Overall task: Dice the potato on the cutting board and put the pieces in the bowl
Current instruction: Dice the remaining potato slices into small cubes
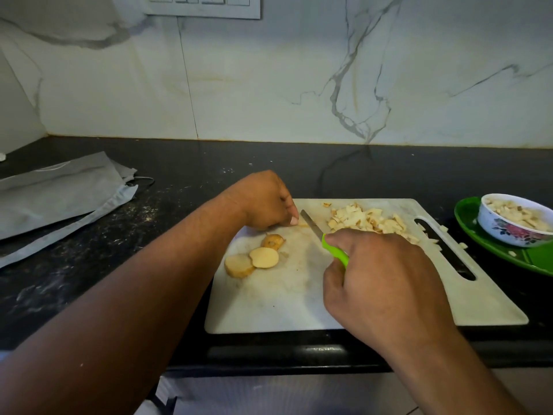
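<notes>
white board (299, 301) carries three potato slices (264, 257) near its left edge and a diced heap (366, 220) at the back, with bare room toward the front. bowl (514, 220) sits off to the right. right hand (386, 283) grips the knife (311, 223); left hand (266, 202) is curled, fingertips down beside the blade, what it pins hidden. best keep those tips tucked and cut straight down.

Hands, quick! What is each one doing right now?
Left hand: fingers curled down on the cutting board; whether it holds anything cannot be told.
Right hand: gripping the green-handled knife.
</notes>
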Demonstrator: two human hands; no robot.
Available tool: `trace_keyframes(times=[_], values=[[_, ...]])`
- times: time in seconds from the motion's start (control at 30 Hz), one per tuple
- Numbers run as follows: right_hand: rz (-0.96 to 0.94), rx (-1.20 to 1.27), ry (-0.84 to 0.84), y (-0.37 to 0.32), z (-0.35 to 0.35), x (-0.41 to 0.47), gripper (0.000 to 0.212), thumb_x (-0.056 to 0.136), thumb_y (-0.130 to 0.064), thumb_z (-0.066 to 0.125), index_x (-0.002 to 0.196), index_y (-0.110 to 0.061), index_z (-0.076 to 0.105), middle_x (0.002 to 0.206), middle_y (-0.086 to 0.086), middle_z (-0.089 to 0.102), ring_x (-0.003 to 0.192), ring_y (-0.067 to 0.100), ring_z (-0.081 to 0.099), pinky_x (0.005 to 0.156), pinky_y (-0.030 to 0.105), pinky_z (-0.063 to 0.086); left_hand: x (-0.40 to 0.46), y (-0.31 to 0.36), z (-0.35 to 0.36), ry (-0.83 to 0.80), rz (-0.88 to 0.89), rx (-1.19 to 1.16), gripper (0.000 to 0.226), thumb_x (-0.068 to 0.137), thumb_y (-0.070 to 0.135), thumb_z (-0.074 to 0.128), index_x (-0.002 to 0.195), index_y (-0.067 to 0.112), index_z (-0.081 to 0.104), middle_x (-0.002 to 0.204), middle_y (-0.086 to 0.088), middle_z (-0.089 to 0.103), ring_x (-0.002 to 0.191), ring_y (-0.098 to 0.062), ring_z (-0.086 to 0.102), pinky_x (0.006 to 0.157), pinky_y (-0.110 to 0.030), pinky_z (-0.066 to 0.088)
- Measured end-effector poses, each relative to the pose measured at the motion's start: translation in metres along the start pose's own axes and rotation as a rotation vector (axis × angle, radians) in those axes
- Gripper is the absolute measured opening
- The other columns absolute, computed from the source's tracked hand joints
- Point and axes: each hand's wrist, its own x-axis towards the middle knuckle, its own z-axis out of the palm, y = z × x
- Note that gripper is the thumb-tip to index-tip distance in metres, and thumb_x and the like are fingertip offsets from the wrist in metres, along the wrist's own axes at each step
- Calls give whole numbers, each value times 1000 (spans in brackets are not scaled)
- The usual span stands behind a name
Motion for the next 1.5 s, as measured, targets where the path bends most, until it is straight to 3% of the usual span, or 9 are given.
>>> trace_keyframes(times=[0.13, 0.3, 0.5, 0.63, 0.7, 0.93, 1.1, 1.27, 1.5], values=[[7, 13, -6, 9, -2, -19, 32, 71, -32, 67, 102, -30, 76, 74, -11, 72, 58, 11, 60, 52, 18, 39, 0, -1, 0, -9, -4, -34, 7, 90, 26, 81, 96, 26, 82, 85, 18, 73, 84, -1, 65, 87, -22, 50], [25, 9, 19, 13, -18, -22, 36, 77, -40, 59, 111, -38, 72, 82, -17, 72, 62, 6, 47, 57, 19, 39, 0, -5, 0, -11, -2, -51, 7, 88, 27, 82, 95, 28, 83, 90, 15, 76, 87, -2, 67, 86, -22, 50], [-2, 51, 8, -5, -5, -3, 41, 87, -40, 55, 127, -39, 63, 100, -13, 71, 83, 7, 62, 70, 21, 50, -2, -3, 1, -16, -11, -87, 6, 88, 25, 82, 94, 26, 82, 90, 12, 77, 89, -5, 69, 91, -27, 53], [-16, 38, -21, 1, -8, -19, 42, 86, -43, 52, 127, -41, 61, 101, -17, 71, 83, 6, 62, 72, 21, 50, -1, -3, 0, -15, -4, -75, 4, 89, 25, 82, 93, 27, 81, 86, 16, 75, 86, -3, 67, 87, -24, 51], [-13, 60, 8, 10, -12, -24, 40, 83, -44, 55, 122, -43, 63, 90, -20, 70, 70, 4, 55, 61, 17, 44, -1, -5, 0, -20, 41, -36, 5, 90, 27, 81, 92, 32, 80, 87, 19, 73, 87, -1, 65, 87, -24, 52], [102, 271, 64, 35, -4, -18, 35, 81, -38, 63, 116, -38, 68, 62, -21, 60, 48, 1, 50, 47, 15, 35, -3, 4, 3, -50, 279, 40, 39, 93, 32, 76, 131, 40, 67, 115, 20, 60, 98, 3, 53, 85, -18, 39], [116, 456, 102, 41, 8, -17, 32, 83, -24, 69, 114, -32, 71, 49, -21, 51, 45, 5, 52, 40, 12, 32, 4, 4, 9, 3, 204, -28, 25, 87, 41, 82, 111, 35, 78, 100, 21, 70, 90, 7, 59, 77, -15, 42], [127, 557, 151, 47, 18, -17, 34, 84, -15, 70, 115, -30, 71, 51, -21, 54, 40, 8, 48, 38, 11, 33, 4, 19, 17, 118, 122, 36, 4, 85, 34, 75, 85, 30, 76, 84, 15, 73, 83, -5, 67, 82, -33, 60], [100, 539, 125, 46, 20, -17, 35, 83, -15, 71, 116, -29, 72, 55, -33, 52, 47, 2, 53, 42, 8, 36, 4, 15, 13, 110, -60, -28, 17, 92, 43, 71, 89, 27, 75, 88, 9, 72, 87, -10, 67, 80, -32, 58]])
